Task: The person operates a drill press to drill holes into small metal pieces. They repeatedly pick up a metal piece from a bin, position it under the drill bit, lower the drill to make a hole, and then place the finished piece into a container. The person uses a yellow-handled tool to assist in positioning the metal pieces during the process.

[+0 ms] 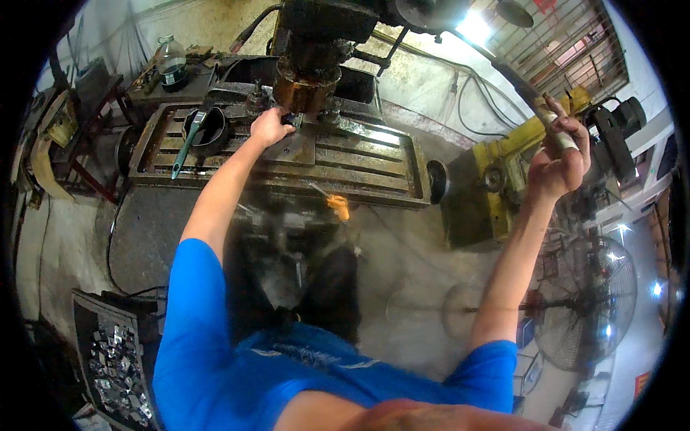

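Under the brown, oily spindle head [305, 82] of a machine, my left hand [270, 129] is closed at a fixture on the slotted machine table [374, 192]. Its fingertips are turned away, so what they grip is hidden. My right hand [563, 154] is raised at the right, fingers wrapped round the pale grip of a long lever [516, 77] that slants down from the machine's upper part. On the left of the table stands a dark round pot [213, 136]. A brush with a green handle [184, 152] leans across its rim.
An orange-handled tool [338, 206] shows in front of the table. A tray [85, 323] of small metal pieces stands at lower left. A clear jug [171, 61] is behind left. On the right are a yellow machine [503, 154] and a fan [596, 302].
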Demonstrator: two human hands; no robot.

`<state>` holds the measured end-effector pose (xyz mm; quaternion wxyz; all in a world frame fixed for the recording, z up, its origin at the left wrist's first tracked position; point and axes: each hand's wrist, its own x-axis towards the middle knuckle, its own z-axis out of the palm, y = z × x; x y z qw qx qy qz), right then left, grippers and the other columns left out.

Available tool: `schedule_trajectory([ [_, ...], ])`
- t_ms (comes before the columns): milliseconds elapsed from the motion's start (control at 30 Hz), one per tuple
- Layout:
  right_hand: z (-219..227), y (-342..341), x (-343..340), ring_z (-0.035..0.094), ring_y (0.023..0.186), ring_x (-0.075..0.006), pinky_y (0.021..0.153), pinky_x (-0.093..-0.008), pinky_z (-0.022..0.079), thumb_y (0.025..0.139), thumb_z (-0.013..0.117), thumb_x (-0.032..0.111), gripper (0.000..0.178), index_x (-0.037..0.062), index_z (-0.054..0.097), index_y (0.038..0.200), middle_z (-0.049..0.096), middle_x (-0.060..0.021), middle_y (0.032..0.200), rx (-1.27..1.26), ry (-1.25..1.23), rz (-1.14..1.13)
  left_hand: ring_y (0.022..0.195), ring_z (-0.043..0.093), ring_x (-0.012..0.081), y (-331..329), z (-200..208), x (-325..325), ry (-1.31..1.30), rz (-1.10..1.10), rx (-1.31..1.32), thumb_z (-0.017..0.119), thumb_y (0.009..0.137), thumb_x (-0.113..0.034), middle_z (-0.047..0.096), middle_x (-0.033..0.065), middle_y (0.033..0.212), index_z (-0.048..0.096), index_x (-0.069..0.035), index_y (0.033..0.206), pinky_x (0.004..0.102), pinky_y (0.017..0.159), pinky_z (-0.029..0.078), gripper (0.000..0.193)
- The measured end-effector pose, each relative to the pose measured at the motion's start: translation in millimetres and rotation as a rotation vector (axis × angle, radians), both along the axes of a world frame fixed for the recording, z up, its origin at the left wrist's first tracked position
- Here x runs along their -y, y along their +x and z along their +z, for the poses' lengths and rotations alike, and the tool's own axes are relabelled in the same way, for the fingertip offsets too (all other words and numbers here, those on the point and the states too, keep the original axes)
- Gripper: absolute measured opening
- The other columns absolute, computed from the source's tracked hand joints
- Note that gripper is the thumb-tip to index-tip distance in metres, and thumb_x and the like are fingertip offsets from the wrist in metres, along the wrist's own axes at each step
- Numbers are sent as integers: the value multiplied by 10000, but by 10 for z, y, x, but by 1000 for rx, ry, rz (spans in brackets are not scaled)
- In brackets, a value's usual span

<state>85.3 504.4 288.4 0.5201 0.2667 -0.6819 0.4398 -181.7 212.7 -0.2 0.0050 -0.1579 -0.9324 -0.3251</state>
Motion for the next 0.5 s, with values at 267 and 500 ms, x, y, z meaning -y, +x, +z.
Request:
schedule_trajectory([
  [267,-536,48,99,568,936,-356,951,-565,327,724,534,306,357,-47,557,770,548,-125,711,-102,7,-45,980,571,284,43,96,-71,1,-14,33,717,652,-326,612,127,1040,588,-131,1107,381,821,456,512],
  [500,-362,-34,115,589,881,-357,948,-555,330,698,580,272,320,-40,557,769,549,-126,703,-78,-45,-49,981,570,281,-12,1,-18,5,9,-2,720,654,-348,608,127,1048,588,-136,1108,379,817,456,518],
])
